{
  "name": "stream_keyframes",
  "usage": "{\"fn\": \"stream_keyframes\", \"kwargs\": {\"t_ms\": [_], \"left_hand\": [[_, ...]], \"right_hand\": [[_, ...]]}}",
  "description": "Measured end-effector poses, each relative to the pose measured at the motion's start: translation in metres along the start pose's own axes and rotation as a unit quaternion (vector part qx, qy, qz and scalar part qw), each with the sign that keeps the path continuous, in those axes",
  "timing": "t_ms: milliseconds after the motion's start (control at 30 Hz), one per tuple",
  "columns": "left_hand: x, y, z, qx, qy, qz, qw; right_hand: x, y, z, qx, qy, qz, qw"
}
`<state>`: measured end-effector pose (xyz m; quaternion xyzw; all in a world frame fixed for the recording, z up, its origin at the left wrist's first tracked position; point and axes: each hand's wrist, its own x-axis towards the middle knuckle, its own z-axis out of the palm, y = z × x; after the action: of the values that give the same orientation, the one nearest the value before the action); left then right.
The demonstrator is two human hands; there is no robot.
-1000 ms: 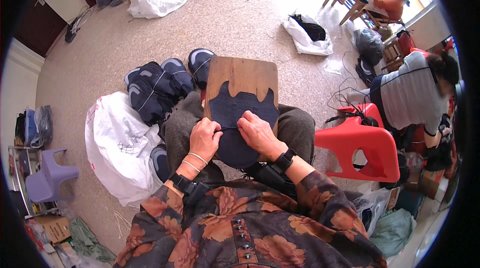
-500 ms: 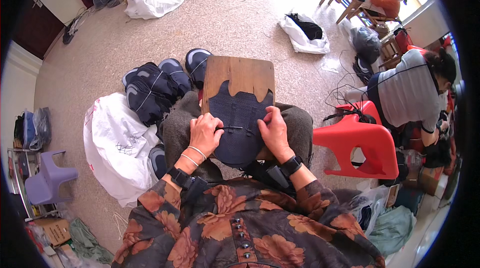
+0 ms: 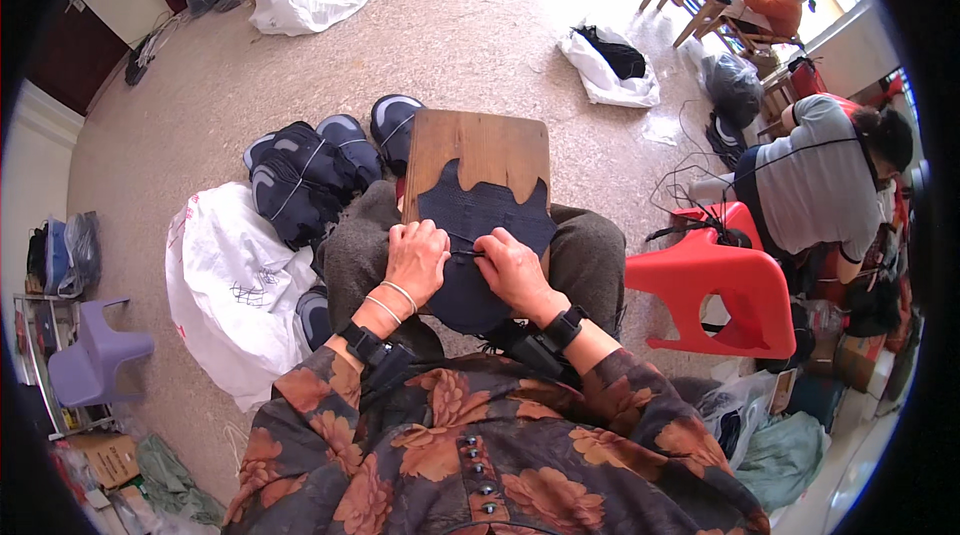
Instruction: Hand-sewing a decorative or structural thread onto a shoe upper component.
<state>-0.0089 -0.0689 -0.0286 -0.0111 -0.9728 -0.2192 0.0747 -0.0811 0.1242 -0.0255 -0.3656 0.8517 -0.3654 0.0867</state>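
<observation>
A dark navy knitted fabric piece (image 3: 485, 210), cut like a shoe upper with pointed tips at its far edge, lies on a wooden stool top (image 3: 480, 140) between my knees. My left hand (image 3: 418, 260) rests on its left side with fingers curled and thumb bent toward the middle. From the right, my right hand (image 3: 515, 273) pinches a thin dark cord (image 3: 463, 252) that runs across the piece between both hands. The left fingertips close on the cord's other end. The fabric's near part is partly covered by the hands.
Tied bundles of navy shoe uppers (image 3: 300, 170) lie at the left beside a white sack (image 3: 240, 285). A red plastic stool (image 3: 715, 285) stands at my right. Beyond it a person in grey (image 3: 815, 175) bends over. A purple chair (image 3: 95, 355) is far left; a white bag (image 3: 612, 65) lies ahead.
My right hand has moved left, from the fabric's right edge to its middle, and now pinches the cord. My left hand has shifted slightly. The person in grey has moved a little.
</observation>
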Motion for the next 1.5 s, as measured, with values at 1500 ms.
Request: {"fn": "stream_keyframes", "kwargs": {"t_ms": [1500], "left_hand": [[0.001,0.003,0.014,-0.083,0.02,-0.006,0.996]], "right_hand": [[0.003,0.005,0.004,-0.006,-0.009,-0.03,0.999]]}}
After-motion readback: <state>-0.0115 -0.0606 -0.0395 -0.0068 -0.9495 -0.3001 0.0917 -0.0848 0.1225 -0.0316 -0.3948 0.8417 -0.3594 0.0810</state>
